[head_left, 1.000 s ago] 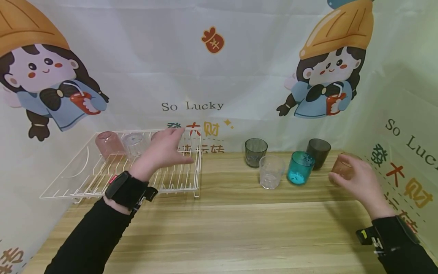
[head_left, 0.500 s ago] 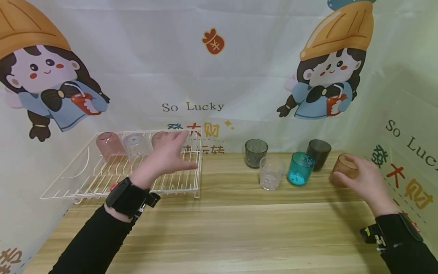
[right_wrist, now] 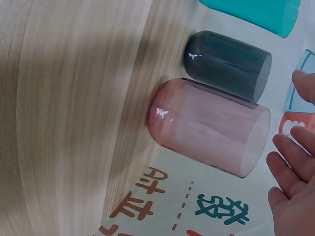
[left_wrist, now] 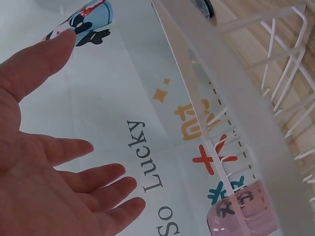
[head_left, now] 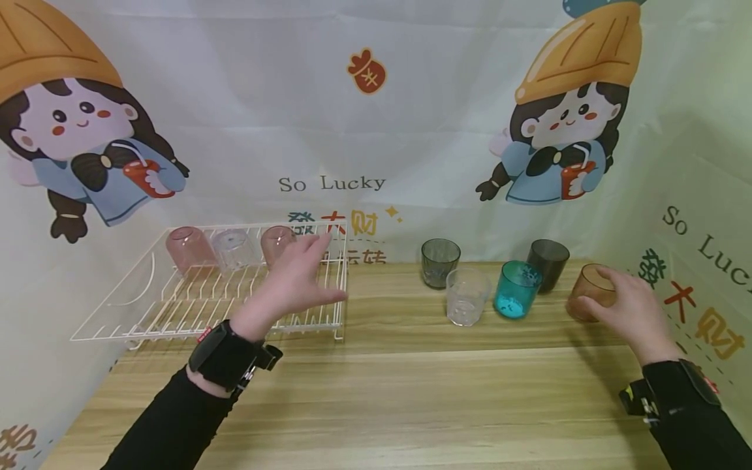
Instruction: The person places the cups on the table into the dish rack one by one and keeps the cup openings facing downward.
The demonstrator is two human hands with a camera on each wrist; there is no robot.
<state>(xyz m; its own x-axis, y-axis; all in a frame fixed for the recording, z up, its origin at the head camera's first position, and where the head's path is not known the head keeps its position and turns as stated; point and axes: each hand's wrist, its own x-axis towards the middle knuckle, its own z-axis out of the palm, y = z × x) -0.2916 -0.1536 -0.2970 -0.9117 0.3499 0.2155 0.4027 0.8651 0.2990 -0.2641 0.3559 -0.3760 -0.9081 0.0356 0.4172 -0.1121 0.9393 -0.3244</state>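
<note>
Worktop (head_left: 376, 405) bears a white rack (head_left: 176, 308) along its left edge; left hand (head_left: 288, 281), spread and empty, is at the rack's right end. Nearer right hand (head_left: 631, 313), parted, gripping nothing, hangs just above upright amber glass (head_left: 593, 287), back right corner.

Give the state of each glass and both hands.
Amber glass, upright
Teal glass, upright
Dark glass, upright
Grey glass, upright
Clear table glass, upright
Left pink rack glass, upside down
Clear rack glass, upside down
Right pink rack glass, upside down
Left hand, holding nothing
Right hand, holding nothing
</note>
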